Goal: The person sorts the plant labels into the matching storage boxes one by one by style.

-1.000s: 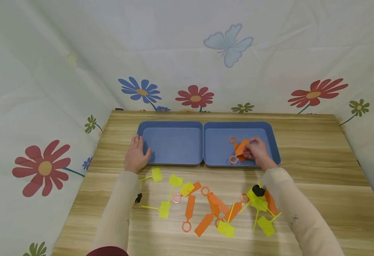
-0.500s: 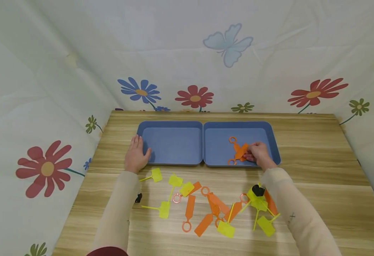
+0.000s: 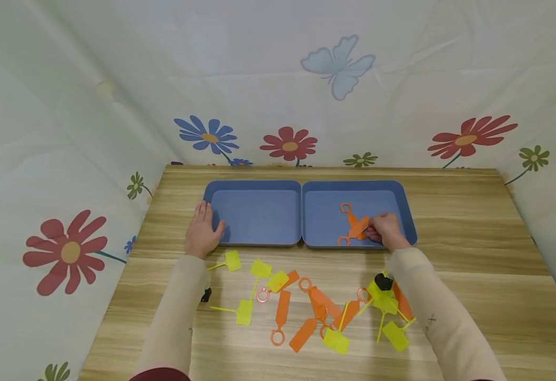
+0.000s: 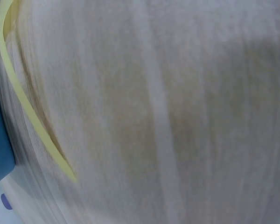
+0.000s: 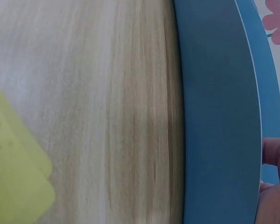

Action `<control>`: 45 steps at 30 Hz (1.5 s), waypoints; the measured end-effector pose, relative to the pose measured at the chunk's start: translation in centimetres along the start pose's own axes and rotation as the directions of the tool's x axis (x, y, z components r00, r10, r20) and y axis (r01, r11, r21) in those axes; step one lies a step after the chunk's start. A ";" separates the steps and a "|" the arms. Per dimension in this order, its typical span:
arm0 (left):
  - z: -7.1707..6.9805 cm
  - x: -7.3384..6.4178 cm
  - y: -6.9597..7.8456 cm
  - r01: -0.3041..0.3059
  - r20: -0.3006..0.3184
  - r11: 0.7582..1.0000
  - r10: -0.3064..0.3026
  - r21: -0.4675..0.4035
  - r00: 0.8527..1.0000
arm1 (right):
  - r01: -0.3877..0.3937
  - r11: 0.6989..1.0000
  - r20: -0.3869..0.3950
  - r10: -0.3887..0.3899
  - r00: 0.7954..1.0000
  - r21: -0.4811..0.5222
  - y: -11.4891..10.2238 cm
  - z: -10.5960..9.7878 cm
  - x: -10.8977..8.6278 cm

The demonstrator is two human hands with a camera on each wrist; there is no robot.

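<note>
My right hand [image 3: 386, 229] is low inside the right blue tray [image 3: 325, 198], its curled fingers pinching the end of an orange ring tag [image 3: 357, 228]. This tag lies crosswise over a second orange ring tag [image 3: 346, 209]. In the right wrist view, the fingers [image 5: 274, 151] show beyond the tray wall [image 5: 219, 112], and the tags are hidden. My left hand [image 3: 203, 233] lies with straight fingers on the left rim of the left blue tray [image 3: 254, 211], thumb inside. A yellow cable-tie tag [image 3: 232, 260] lies just below that hand; its thin strap [image 4: 35, 119] appears in the left wrist view.
In front of the trays, several orange ring tags [image 3: 282, 308] and yellow cable-tie tags [image 3: 244, 312] lie scattered on the wooden table [image 3: 473, 254]. Some overlap in a pile [image 3: 386, 301] beside the right forearm. A flower-printed curtain [image 3: 278, 79] stands behind the table.
My right hand has lowered the orange ring tag onto the other one in the right tray, then shifted slightly right. My left hand has not moved.
</note>
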State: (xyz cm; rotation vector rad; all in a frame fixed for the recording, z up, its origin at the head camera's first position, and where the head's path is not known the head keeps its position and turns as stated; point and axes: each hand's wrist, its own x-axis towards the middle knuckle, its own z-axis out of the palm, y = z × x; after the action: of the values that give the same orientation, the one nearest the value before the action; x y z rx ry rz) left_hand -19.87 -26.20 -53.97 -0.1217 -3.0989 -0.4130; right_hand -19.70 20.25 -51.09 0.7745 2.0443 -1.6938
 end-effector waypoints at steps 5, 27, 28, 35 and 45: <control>0.3 0.1 -0.2 0.000 -0.007 1.000 0.000 0.012 1.000 | -0.017 0.998 -0.002 0.017 1.000 -0.063 -0.2 -0.3 -0.2; 0.3 0.2 -0.4 0.007 0.014 1.000 -0.007 0.003 1.000 | 0.454 0.763 0.189 -0.415 0.890 -0.460 -1.0 0.7 -5.7; 0.3 0.2 -0.3 0.007 0.016 1.000 -0.007 0.009 1.000 | 0.475 0.739 0.207 -0.430 0.879 -0.477 -0.8 0.9 -6.0; 0.3 0.2 -0.2 0.005 -0.003 1.000 -0.005 -0.006 1.000 | 0.615 0.553 0.287 -0.567 0.772 -0.563 0.7 2.6 -8.0; 0.3 0.2 -0.3 -0.003 -0.018 1.000 0.003 -0.010 1.000 | 0.730 0.155 0.408 -0.744 0.530 -0.666 4.5 5.1 -9.5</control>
State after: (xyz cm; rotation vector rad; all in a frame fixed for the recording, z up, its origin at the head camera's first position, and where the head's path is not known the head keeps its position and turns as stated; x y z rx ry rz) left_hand -20.07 -26.35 -54.37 -0.1219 -3.0792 -0.4275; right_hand -9.80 14.15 -49.86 -0.7050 3.0464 -0.7434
